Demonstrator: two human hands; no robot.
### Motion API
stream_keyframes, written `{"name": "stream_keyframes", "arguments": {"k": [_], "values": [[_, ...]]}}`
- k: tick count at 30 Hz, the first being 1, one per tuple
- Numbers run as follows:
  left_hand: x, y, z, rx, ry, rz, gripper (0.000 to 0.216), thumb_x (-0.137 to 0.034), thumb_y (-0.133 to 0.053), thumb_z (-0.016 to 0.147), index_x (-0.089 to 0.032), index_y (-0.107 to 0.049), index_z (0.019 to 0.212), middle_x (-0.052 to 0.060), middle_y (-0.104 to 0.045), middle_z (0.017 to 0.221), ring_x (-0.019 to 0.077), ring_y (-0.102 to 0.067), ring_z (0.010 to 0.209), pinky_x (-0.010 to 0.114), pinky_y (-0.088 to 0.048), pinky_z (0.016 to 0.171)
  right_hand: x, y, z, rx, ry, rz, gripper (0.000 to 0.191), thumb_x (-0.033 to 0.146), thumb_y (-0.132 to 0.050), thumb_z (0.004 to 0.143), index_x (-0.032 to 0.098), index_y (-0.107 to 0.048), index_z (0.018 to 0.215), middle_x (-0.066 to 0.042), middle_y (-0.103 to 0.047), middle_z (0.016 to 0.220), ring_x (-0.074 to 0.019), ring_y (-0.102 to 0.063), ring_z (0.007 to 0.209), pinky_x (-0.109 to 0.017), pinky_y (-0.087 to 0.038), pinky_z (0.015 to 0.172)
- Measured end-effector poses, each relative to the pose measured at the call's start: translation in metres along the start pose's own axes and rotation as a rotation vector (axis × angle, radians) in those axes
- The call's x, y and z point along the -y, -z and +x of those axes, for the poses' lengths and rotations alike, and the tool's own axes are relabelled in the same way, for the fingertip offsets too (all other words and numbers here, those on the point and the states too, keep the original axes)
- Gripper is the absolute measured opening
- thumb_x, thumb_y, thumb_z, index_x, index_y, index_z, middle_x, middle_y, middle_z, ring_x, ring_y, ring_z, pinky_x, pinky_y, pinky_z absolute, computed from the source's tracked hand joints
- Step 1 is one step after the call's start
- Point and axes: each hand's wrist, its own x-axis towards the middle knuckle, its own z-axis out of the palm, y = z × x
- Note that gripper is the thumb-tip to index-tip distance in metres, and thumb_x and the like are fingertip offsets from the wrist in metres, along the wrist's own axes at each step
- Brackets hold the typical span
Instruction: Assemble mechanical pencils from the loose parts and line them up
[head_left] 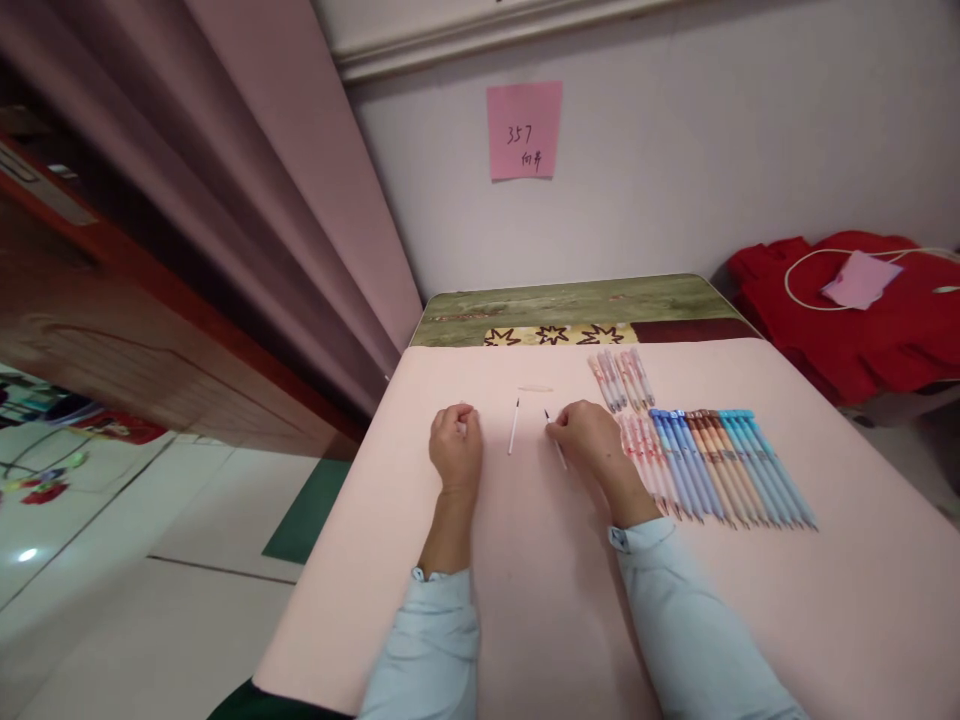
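My right hand [589,440] pinches a thin white pen refill [561,456] with a dark tip, close above the pink tabletop. Left of it a second white pen refill [514,428] lies on its own, its dark tip pointing away from me. My left hand [455,445] rests on the table with its fingers curled in; what they hold, if anything, is hidden. Beyond the two refills lies a thin, pale orange loop [535,388], too small to name surely.
Right of my right hand lies a row of pens [727,465] in pink, blue, brown and turquoise, with several pinkish pens [621,378] behind. A patterned green cover [562,305] shows at the far table end. Red cloth [870,300] lies at right; a curtain [300,180] hangs at left.
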Motion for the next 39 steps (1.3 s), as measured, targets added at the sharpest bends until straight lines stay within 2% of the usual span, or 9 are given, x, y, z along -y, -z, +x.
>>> {"name": "stream_keyframes", "arguments": {"k": [5,12,16,19,22,24,28,32,39], "values": [[-0.014,-0.012,-0.013,0.164,-0.127,-0.097,0.007,-0.023,-0.062,0.083,-0.024,-0.069,0.08,0.003,-0.061,0.075,0.0193,-0.054,0.069,0.037,-0.045,0.086,0.006,0.003,-0.002,0.003,-0.007,-0.041,0.015,0.028,-0.064,0.074,0.02,-0.077,0.072,-0.013,-0.074,0.077,-0.0232,-0.068,0.075,-0.028,-0.043,0.062],[-0.005,-0.009,-0.007,0.102,-0.098,-0.107,0.008,-0.021,-0.063,0.081,-0.024,-0.069,0.076,0.0,-0.057,0.07,0.0174,-0.05,0.063,0.041,-0.044,0.095,0.009,-0.001,-0.003,0.011,-0.005,-0.027,0.015,0.029,-0.064,0.074,0.018,-0.076,0.074,-0.015,-0.074,0.081,-0.026,-0.069,0.079,-0.03,-0.043,0.063],[-0.015,-0.008,-0.01,0.225,-0.112,-0.201,0.009,-0.023,-0.066,0.08,-0.024,-0.073,0.085,0.004,-0.062,0.08,0.0171,-0.052,0.065,0.036,-0.049,0.081,0.009,-0.005,-0.001,-0.032,-0.013,0.047,0.016,0.025,-0.059,0.07,0.017,-0.068,0.061,-0.013,-0.07,0.067,-0.0224,-0.065,0.066,-0.028,-0.037,0.055],[-0.029,-0.007,-0.014,0.402,-0.14,-0.35,0.024,-0.023,-0.069,0.079,-0.027,-0.075,0.101,0.008,-0.068,0.097,0.0186,-0.059,0.072,0.035,-0.052,0.076,0.011,-0.006,0.002,-0.012,-0.014,0.412,0.026,0.03,-0.055,0.071,0.019,-0.057,0.047,-0.005,-0.058,0.049,-0.0159,-0.055,0.051,-0.026,-0.034,0.05],[-0.037,-0.009,-0.018,0.485,-0.228,-0.445,0.035,-0.025,-0.07,0.08,-0.029,-0.072,0.114,0.009,-0.069,0.115,0.0239,-0.065,0.1,0.04,-0.053,0.091,0.016,-0.009,0.003,0.068,-0.052,0.941,0.024,0.035,-0.052,0.069,0.02,-0.053,0.05,0.0,-0.051,0.044,-0.0113,-0.044,0.043,-0.023,-0.031,0.044],[-0.038,-0.011,-0.02,0.477,-0.346,-0.427,0.033,-0.025,-0.068,0.084,-0.028,-0.071,0.116,0.007,-0.07,0.12,0.0237,-0.063,0.113,0.042,-0.051,0.1,0.02,-0.01,0.002,0.124,-0.089,1.184,0.021,0.035,-0.054,0.066,0.02,-0.051,0.053,0.004,-0.046,0.043,-0.0088,-0.037,0.04,-0.022,-0.026,0.041],[-0.032,-0.016,-0.023,0.37,-0.458,-0.39,0.024,-0.023,-0.06,0.091,-0.027,-0.073,0.111,0.005,-0.073,0.115,0.0193,-0.068,0.106,0.039,-0.055,0.098,0.022,-0.012,0.0,0.263,-0.086,1.384,0.022,0.034,-0.063,0.064,0.02,-0.048,0.057,0.008,-0.04,0.044,-0.0058,-0.029,0.04,-0.021,-0.019,0.04],[-0.028,-0.017,-0.022,0.315,-0.276,-0.436,0.025,-0.028,-0.07,0.085,-0.025,-0.073,0.11,0.006,-0.075,0.107,0.0203,-0.071,0.097,0.037,-0.058,0.09,0.021,-0.016,0.001,0.311,-0.039,1.425,0.025,0.036,-0.068,0.066,0.019,-0.05,0.06,0.008,-0.039,0.046,-0.0058,-0.03,0.042,-0.021,-0.019,0.041],[-0.025,-0.013,-0.012,0.245,0.256,-0.669,0.019,-0.032,-0.078,0.073,-0.016,-0.072,0.081,0.001,-0.068,0.069,0.012,-0.062,0.058,0.026,-0.053,0.059,0.027,-0.025,0.0,0.257,0.018,1.329,0.032,0.048,-0.068,0.072,0.017,-0.058,0.069,0.0,-0.062,0.066,-0.0067,-0.04,0.047,-0.022,-0.029,0.045]]}}
